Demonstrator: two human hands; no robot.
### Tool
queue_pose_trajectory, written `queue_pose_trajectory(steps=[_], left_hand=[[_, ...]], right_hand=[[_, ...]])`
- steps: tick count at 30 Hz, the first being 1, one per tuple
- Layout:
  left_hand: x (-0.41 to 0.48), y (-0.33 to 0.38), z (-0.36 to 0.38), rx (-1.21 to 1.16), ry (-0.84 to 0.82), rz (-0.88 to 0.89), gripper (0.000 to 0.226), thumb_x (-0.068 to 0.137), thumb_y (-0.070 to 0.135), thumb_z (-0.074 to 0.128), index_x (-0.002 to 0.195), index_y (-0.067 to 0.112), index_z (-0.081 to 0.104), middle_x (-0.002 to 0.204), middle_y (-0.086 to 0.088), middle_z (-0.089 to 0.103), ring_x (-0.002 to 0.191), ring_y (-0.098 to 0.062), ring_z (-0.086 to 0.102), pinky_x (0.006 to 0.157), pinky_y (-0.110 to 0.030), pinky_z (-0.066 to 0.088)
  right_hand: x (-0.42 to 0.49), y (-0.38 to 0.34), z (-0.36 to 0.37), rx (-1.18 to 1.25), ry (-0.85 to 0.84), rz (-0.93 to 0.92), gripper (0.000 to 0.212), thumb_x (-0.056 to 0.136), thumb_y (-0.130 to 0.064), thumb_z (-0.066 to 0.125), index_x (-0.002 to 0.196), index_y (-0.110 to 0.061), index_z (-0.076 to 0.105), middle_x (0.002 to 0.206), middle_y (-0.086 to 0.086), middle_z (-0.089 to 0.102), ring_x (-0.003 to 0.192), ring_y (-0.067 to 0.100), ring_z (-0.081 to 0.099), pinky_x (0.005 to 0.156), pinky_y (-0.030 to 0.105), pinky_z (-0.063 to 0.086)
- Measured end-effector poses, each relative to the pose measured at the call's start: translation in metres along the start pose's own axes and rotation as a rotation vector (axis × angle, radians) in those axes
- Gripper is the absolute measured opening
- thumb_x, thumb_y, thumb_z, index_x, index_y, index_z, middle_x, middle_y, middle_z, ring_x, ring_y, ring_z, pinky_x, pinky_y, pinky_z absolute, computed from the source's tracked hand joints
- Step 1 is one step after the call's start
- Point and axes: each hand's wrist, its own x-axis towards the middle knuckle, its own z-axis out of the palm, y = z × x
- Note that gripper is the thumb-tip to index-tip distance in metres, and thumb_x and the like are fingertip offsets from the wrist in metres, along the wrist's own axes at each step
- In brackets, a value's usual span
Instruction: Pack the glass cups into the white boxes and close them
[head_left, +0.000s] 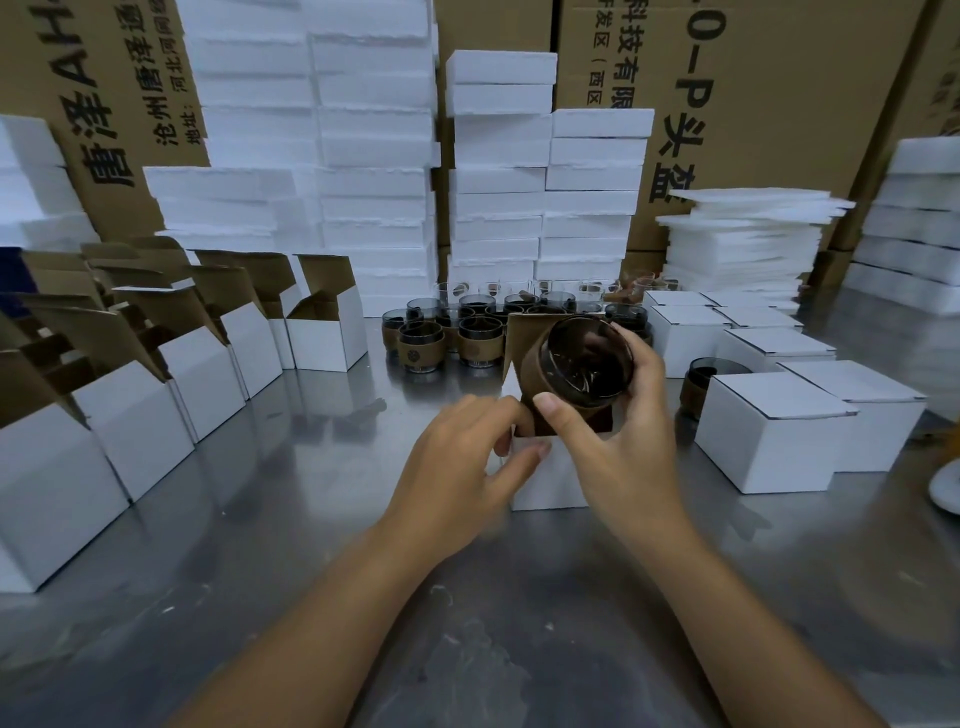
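While the glass cup (587, 364) is gripped in the right hand (628, 441), it is held tilted directly above the mouth of the white box (545, 483), with its rim turned toward the camera. The thumb is pressed against the near side of the brown sleeve, and the fingers are curled round the far side of the rim. The base of the cup is level with the box opening; whether it has entered the opening cannot be determined.

The box is stood on the bench (311, 519) with its lid flap (522, 332) raised behind the cup. The near top edge of the box is pinched at its left corner by the left hand (457, 457), thumb below and fingers curled over the edge. This hand is slightly blurred.

Positions relative to the white box:

- Behind it: a group of glass cups (467, 332), upright and close together.
- To its left: a row of open boxes (208, 364), flaps raised, well apart from it.
- To its right: closed boxes (779, 431), set close together, with a single cup (701, 376) just beside the nearest of them.
- Far behind it: stacked foam blocks (374, 156) and printed cartons (779, 104).
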Motion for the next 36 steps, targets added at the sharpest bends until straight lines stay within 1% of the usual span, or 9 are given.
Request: queue_pose_trajectory(steps=[4,7,13,20,24,27,30,33,36], left_hand=[[-0.001,-0.001,0.001,0.002,0.018,0.020,0.020,0.086,0.035,0.054,0.082,0.016,0.056,0.070,0.006,0.051,0.068,-0.011,0.046,0.062,-0.031,0.043],[-0.001,-0.002,0.002,0.004,0.023,0.024,0.018,0.086,0.034,0.054,0.083,0.017,0.057,0.071,0.006,0.051,0.068,-0.010,0.046,0.062,-0.031,0.043],[-0.001,-0.004,0.001,0.002,0.011,0.012,0.021,0.087,0.037,0.053,0.085,0.016,0.058,0.072,0.006,0.052,0.070,-0.011,0.047,0.064,-0.031,0.042],[-0.002,-0.004,0.000,0.009,0.010,-0.010,0.022,0.088,0.039,0.052,0.085,0.017,0.058,0.072,0.007,0.052,0.070,-0.009,0.046,0.065,-0.029,0.040],[-0.002,-0.004,-0.001,0.001,0.009,-0.006,0.022,0.088,0.040,0.052,0.086,0.019,0.058,0.072,0.007,0.053,0.070,-0.009,0.047,0.066,-0.029,0.041],[-0.002,-0.004,0.000,0.004,0.007,-0.009,0.022,0.088,0.041,0.051,0.085,0.021,0.057,0.072,0.008,0.052,0.070,-0.008,0.047,0.066,-0.028,0.041],[-0.002,-0.005,0.000,-0.008,0.005,-0.014,0.019,0.088,0.041,0.052,0.086,0.023,0.057,0.071,0.011,0.050,0.070,-0.007,0.046,0.066,-0.028,0.041],[-0.003,-0.005,-0.001,-0.089,0.017,-0.049,0.011,0.088,0.041,0.055,0.097,0.036,0.055,0.070,0.012,0.049,0.074,-0.007,0.050,0.067,-0.021,0.041],[-0.001,-0.002,-0.002,-0.284,0.058,-0.175,0.027,0.089,0.042,0.051,0.110,0.057,0.042,0.074,0.009,0.053,0.079,-0.006,0.053,0.071,-0.010,0.040]], right_hand=[[0.000,0.003,0.000,-0.160,0.004,-0.010,0.074,0.074,-0.031,0.075,0.135,-0.033,0.033,0.131,-0.012,0.047,0.122,-0.002,0.043,0.096,0.005,0.033],[-0.001,0.000,-0.003,-0.201,-0.015,-0.036,0.080,0.073,-0.032,0.072,0.137,-0.042,0.025,0.134,-0.010,0.044,0.125,0.001,0.042,0.101,0.012,0.036],[-0.001,-0.001,-0.010,-0.393,-0.132,-0.145,0.016,0.080,-0.023,0.071,0.087,-0.026,0.057,0.126,-0.008,0.041,0.121,0.015,0.044,0.097,0.039,0.042],[-0.002,-0.003,-0.011,-0.359,-0.185,-0.080,0.033,0.085,-0.025,0.068,0.084,-0.049,0.046,0.139,-0.015,0.027,0.136,0.012,0.030,0.105,0.033,0.027],[-0.003,0.001,-0.010,-0.436,-0.240,-0.048,0.015,0.090,-0.036,0.048,0.076,-0.040,0.048,0.143,-0.017,0.027,0.138,0.011,0.026,0.109,0.041,0.029],[-0.004,0.006,-0.010,-0.532,-0.280,-0.080,0.030,0.094,-0.038,0.036,0.066,-0.034,0.045,0.148,-0.008,0.030,0.138,0.012,0.026,0.110,0.044,0.029],[-0.003,0.006,-0.008,-0.501,-0.236,-0.085,0.022,0.093,-0.035,0.039,0.078,-0.030,0.055,0.141,-0.011,0.035,0.135,0.006,0.029,0.108,0.032,0.030],[0.000,0.002,-0.006,-0.322,-0.008,-0.113,0.017,0.093,-0.022,0.042,0.100,-0.029,0.056,0.128,-0.010,0.044,0.122,-0.003,0.040,0.096,0.006,0.029],[0.004,0.001,-0.006,-0.107,0.185,0.008,0.022,0.095,-0.012,0.043,0.111,-0.025,0.052,0.116,-0.006,0.053,0.107,-0.008,0.048,0.089,0.005,0.035]])
